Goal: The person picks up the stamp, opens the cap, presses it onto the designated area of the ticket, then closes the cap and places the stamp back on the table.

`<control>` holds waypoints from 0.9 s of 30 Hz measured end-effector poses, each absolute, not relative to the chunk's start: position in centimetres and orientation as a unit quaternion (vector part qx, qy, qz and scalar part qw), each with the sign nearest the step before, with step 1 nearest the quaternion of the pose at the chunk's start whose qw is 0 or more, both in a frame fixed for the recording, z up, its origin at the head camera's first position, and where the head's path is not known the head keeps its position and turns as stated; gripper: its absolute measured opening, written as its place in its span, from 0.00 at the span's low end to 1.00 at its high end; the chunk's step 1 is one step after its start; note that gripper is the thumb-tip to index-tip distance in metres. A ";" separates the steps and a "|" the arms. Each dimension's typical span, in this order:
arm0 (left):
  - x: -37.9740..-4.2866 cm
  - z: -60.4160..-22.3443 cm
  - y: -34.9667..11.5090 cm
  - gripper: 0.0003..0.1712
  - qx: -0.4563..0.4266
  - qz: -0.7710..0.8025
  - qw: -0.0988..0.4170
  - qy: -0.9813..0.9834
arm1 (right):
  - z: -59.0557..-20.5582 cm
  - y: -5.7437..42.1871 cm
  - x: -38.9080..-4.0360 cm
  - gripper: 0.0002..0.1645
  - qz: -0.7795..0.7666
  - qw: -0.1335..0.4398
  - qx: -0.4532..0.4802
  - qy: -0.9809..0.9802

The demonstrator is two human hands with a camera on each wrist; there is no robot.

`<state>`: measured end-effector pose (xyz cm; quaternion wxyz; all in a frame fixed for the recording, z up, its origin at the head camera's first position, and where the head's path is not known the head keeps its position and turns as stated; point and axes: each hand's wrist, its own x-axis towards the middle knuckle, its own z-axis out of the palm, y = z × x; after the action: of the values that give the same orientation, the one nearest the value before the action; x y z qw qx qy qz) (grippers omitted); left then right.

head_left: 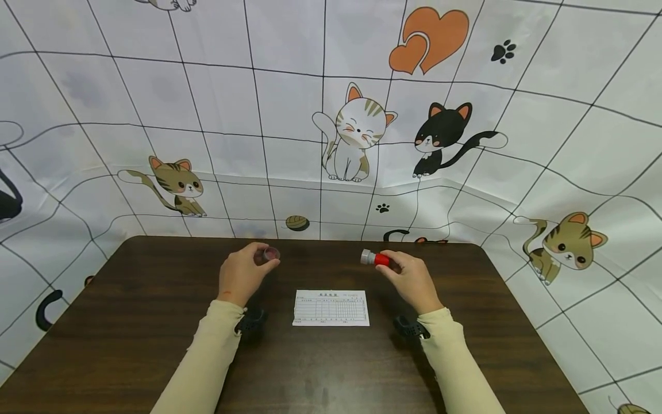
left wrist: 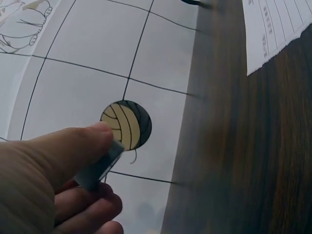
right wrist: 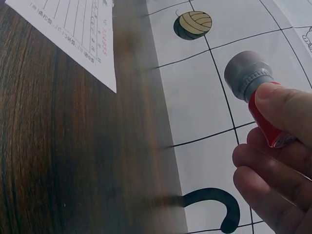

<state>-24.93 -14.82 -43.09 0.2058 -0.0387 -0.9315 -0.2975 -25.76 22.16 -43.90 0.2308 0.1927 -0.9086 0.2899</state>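
A red-handled stamp with a grey head (head_left: 374,258) is just inside the worktop's (head_left: 331,368) far edge, towards its far right corner. The right hand (head_left: 412,280) pinches the red handle, thumb against fingers, the grey head pointing left. Level with it, towards the far left corner, the left hand (head_left: 242,276) has a small round cap (head_left: 271,254) nipped between thumb and fingers. Between the forearms a printed form (head_left: 331,308) lies flat, its long sides parallel to the far edge. Cat-patterned sheeting (head_left: 289,161) stands behind that edge.
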 end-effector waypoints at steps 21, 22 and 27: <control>-25.3 -44.7 -16.1 0.24 -0.023 -0.269 0.150 -0.951 | -45.0 22.8 -26.1 0.20 0.290 0.193 0.160 -0.924; -25.2 -44.7 -16.1 0.23 -0.022 -0.267 0.146 -0.952 | -45.1 22.9 -26.1 0.20 0.289 0.192 0.159 -0.924; -25.1 -44.9 -16.2 0.23 -0.017 -0.263 0.128 -0.956 | -45.4 23.1 -26.3 0.19 0.289 0.189 0.157 -0.925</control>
<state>-25.14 -16.16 -44.90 0.1285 -0.0166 -0.9560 -0.2632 -26.26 23.13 -45.41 0.1890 0.1571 -0.9252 0.2893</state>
